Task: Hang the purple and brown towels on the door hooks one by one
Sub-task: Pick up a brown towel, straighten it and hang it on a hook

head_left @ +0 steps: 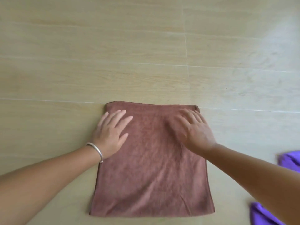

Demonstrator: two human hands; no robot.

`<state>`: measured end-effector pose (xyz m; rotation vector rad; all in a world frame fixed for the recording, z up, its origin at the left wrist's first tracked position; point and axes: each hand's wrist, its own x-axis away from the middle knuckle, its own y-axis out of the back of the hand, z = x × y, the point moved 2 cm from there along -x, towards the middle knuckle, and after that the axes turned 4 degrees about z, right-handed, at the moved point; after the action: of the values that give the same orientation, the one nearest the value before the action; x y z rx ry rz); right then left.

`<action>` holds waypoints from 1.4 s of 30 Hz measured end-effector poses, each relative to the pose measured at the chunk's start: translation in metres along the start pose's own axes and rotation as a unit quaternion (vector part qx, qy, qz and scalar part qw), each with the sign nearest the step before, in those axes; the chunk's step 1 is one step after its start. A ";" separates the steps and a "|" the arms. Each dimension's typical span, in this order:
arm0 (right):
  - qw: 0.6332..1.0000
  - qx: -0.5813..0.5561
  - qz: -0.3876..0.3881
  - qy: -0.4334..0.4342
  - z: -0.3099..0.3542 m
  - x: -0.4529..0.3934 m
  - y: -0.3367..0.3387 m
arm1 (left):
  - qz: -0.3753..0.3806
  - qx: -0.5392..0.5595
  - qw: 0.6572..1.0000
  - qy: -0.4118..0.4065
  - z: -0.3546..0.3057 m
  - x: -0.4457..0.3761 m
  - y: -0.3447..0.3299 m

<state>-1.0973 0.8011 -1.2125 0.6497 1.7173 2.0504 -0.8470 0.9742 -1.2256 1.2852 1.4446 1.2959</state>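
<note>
You are pressing both palms flat on the brown towel (151,161), which is lying spread on the pale wood-look floor (146,46) in the lower middle of the frame, its long axis running from the bottom edge up toward the centre. Your left hand (112,132) is resting near the towel's upper left corner, fingers straight and fanned, gripping nothing. Your right hand (194,129) is lying near the upper right corner, fingers likewise extended though blurred, holding nothing. The far hem is sitting just beyond both sets of fingertips, so each hand is equally close to its own corner for a pinch and lift. The purple towel (287,159) is showing only as scraps at the lower right edge, nearer your right arm. No door hooks are in view.
</note>
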 end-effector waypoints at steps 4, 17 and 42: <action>0.989 0.044 0.137 0.037 0.025 0.049 -0.031 | 0.140 -0.055 0.988 -0.041 -0.022 0.058 -0.029; 0.975 0.133 0.173 -0.051 0.013 -0.043 -0.024 | 0.214 -0.110 0.969 0.059 0.015 -0.025 -0.014; 0.960 0.167 0.209 -0.081 0.030 0.082 0.026 | 0.256 -0.044 0.961 0.089 -0.017 0.109 0.026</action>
<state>-1.1472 0.8671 -1.1741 1.3503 1.9737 1.8978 -0.8776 1.0773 -1.1904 1.5767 1.1896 1.8340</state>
